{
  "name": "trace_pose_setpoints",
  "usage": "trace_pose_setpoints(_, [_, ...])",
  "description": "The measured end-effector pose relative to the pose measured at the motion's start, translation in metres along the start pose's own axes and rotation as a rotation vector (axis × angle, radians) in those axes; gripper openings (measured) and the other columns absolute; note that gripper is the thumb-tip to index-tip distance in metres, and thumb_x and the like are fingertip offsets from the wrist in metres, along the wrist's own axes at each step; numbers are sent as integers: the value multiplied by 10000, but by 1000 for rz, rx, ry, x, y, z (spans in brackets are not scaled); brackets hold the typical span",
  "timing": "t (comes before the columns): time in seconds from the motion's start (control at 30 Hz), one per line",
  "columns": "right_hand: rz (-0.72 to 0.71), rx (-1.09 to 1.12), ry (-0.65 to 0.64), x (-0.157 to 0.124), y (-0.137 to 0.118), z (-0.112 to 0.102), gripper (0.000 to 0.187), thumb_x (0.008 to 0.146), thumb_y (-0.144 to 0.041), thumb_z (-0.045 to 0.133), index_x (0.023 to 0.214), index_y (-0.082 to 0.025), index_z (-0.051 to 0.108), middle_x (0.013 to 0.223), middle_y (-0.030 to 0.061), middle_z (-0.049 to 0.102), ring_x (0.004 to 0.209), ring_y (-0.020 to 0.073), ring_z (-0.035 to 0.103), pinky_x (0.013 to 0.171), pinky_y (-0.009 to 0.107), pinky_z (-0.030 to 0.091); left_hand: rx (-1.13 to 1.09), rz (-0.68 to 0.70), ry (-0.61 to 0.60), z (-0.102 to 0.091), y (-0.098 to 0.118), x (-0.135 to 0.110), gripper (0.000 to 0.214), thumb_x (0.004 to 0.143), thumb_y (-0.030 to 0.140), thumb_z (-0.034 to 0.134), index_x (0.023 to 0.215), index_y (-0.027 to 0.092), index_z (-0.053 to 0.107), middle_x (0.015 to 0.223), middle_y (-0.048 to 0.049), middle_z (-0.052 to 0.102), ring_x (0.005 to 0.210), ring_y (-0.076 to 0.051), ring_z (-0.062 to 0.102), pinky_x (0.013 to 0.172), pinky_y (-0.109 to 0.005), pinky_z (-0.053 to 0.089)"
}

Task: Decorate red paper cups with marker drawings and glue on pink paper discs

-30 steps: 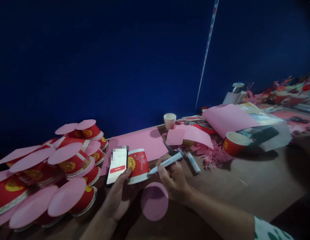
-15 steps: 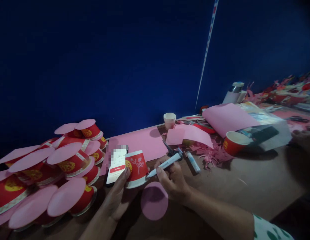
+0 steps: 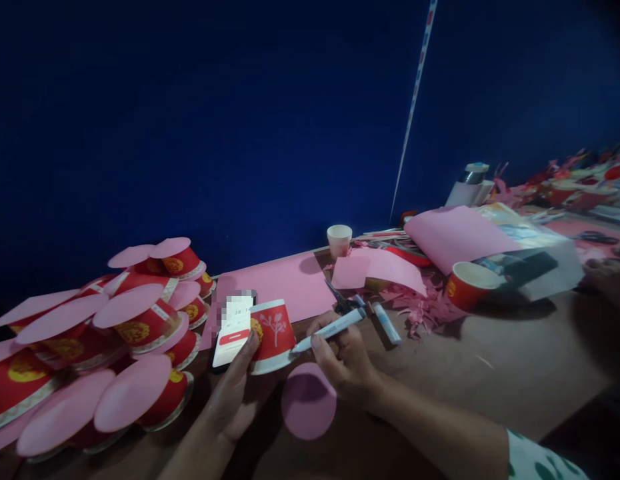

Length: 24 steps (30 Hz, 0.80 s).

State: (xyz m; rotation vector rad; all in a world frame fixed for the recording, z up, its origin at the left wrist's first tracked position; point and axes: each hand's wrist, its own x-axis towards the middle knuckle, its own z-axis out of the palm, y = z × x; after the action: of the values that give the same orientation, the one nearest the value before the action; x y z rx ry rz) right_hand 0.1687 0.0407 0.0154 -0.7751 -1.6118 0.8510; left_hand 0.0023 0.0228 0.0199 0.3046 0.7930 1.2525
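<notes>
1. The desk (image 3: 455, 363) ran under everything; the phone (image 3: 232, 341) on its near left part served as the landmark.
2. The pile (image 3: 135, 333) spread left of the phone: red cups turned mouth down with pink discs on top, so their insides could not be seen.
3. The clear bag (image 3: 543, 270) was well right of the phone; something dark showed there, whether in it or under it I could not tell.
4. Of the hands, the left hand (image 3: 235, 393), just below the phone, was closed on the cup, thumb in front, most fingers hidden. The right hand (image 3: 345, 353), right of the phone, pinched the pen between thumb and fingers.
5. The red cup (image 3: 471, 288), far right of the phone, tilted its mouth toward the viewer; only pale inner wall showed.
6. The cup (image 3: 275, 335) was just right of the phone, rim down. It looked like thin card: very light, springy, rather smooth, easily dented mid-wall. The stiffer rim or base edge seemed the best hold.
7. The white cup (image 3: 340, 241) stood beyond the phone to the right, its depths unclear.
8. The pen (image 3: 330, 331) looked light and rigid, best held near its tip, which was at the cup's rim; contact was unclear.
</notes>
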Motion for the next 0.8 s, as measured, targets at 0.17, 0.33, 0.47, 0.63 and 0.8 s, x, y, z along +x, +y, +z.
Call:
trace_pose_setpoints(0.17, [1,5,-37,0,0,-1,44,792,-157,487,773,-184,516,647,-12,520,560,110,494,498,212,389,-12,22,12,-3,0,1,415,810,257,611,1203,145,538,1002,-91,707,922,-245,666,919,-416,490])
trace_pose_setpoints(0.33, [14,-11,7,1,1,-1,54,807,-164,478,773,-185,514,635,-17,512,546,106,479,492,211,381,0,-6,-22,-1,-1,-1,403,813,288,602,1187,146,552,1015,-94,704,948,-255,656,921,-413,483])
trace_pose_setpoints(0.47, [21,-10,9,1,3,-1,65,814,-177,476,761,-181,513,635,-14,510,544,105,475,467,205,362,1,-28,-52,-1,0,-2,397,817,316,592,1172,139,565,1016,-100,704,966,-266,648,933,-423,470])
trace_pose_setpoints(0.63, [10,-11,-6,1,3,-1,77,805,-172,484,739,-181,522,619,-18,511,534,103,475,473,206,364,-16,-29,-55,-2,2,-1,416,827,331,576,1203,156,551,1018,-86,707,961,-254,649,951,-418,455])
trace_pose_setpoints(0.8, [3,14,67,1,4,-1,56,813,-163,478,782,-180,521,655,-11,525,583,115,495,540,225,405,-1,-46,-59,-3,1,-2,434,824,355,576,1205,148,552,994,-95,712,932,-255,659,920,-412,480])
